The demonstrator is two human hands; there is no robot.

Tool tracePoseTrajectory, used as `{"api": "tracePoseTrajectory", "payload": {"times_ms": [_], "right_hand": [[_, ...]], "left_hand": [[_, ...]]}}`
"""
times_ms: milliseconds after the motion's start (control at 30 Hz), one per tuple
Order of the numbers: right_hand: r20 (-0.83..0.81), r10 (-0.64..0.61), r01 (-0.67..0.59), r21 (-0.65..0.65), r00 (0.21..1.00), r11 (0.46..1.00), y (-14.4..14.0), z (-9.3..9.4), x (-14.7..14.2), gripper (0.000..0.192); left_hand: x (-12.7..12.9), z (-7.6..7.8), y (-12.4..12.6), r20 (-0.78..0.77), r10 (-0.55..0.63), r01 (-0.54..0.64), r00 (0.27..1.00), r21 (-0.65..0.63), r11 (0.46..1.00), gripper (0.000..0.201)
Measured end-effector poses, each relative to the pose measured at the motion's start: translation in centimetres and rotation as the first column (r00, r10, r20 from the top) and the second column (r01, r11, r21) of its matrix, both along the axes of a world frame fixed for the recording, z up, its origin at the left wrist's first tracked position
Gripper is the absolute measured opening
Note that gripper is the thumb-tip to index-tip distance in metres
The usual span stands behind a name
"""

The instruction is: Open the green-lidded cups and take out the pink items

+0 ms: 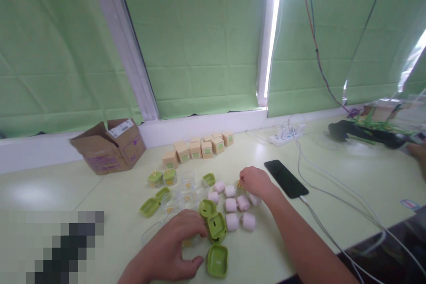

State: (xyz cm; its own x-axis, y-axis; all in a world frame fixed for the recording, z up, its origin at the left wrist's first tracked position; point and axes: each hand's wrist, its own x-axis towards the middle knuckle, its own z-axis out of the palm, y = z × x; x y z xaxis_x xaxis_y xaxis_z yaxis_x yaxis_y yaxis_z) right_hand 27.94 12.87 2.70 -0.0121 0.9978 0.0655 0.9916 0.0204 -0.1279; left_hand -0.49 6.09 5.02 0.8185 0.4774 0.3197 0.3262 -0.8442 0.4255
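My left hand [176,246] is open, thumb and fingers apart, with its fingertips at the edge of an open green case [216,226]. Another green case half [218,261] lies just in front of it. My right hand [255,181] is closed in a pinch, and a small yellow piece [239,184] shows at its fingertips; its exact kind is hidden. Several pale pink rounded pieces [232,222] lie between my hands and under the right one. Clear plastic cases [188,182] and an open green case [149,207] lie beyond my left hand.
Small tan boxes [195,150] stand in rows at the back, beside an open cardboard carton [113,148]. A black phone [286,178] with a white cable lies right of my right hand. Behind it is a power strip [286,135]. Another person's hand [417,153] shows at far right.
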Motion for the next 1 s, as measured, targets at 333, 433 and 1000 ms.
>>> {"api": "tracePoseTrajectory", "payload": {"times_ms": [333,433,1000], "right_hand": [[-0.067,0.041,-0.033,0.114,0.997,0.993,-0.3,0.7,-0.1,0.030],[-0.079,0.047,-0.036,0.129,0.996,0.991,-0.3,0.8,-0.1,0.029],[-0.114,0.092,-0.069,0.192,0.989,0.979,-0.2,0.6,0.0,0.030]], "left_hand": [[-1.0,-0.4,1.6,0.113,0.264,-0.276,0.958,0.104,0.956,0.008],[-1.8,0.0,2.9,0.130,0.450,-0.466,0.884,0.146,0.873,0.013],[-7.7,-2.1,17.9,-0.270,0.774,-0.680,0.573,0.370,0.633,0.065]]}}
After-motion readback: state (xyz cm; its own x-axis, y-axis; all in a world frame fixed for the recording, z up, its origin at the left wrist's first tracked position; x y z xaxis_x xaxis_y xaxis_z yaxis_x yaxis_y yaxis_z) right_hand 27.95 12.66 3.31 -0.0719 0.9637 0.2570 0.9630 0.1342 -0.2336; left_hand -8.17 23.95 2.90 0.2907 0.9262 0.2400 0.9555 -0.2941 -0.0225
